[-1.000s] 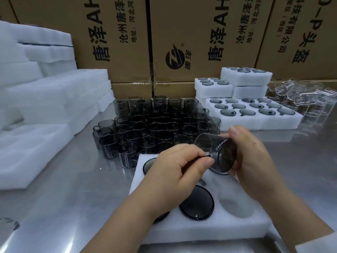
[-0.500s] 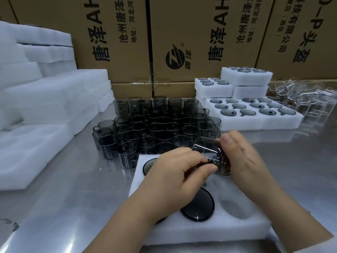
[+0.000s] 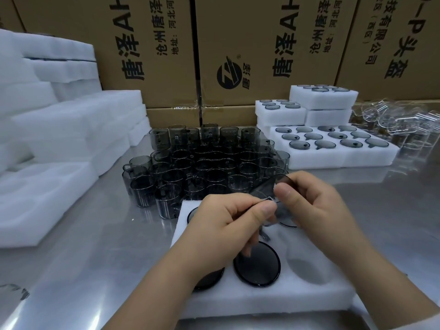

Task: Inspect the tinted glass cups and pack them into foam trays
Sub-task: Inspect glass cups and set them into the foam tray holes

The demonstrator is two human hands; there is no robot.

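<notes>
Pinching tinted glass cup [image 3: 267,188] in left hand [image 3: 228,226] and right hand [image 3: 312,203] grips, tilted above foam tray [image 3: 309,300], likely to check for flaws.

Printed cardboard boxes [image 3: 147,55] behind steel table [image 3: 95,258]

I read tinted cup [image 3: 264,189] as smoke-grey, see-through. Foam tray [image 3: 297,298] plain white. Grouped cups [image 3: 207,160] same dark grey tint. Boxes [image 3: 147,44] tan, black print. Table [image 3: 83,258] glossy silver-grey.
</notes>
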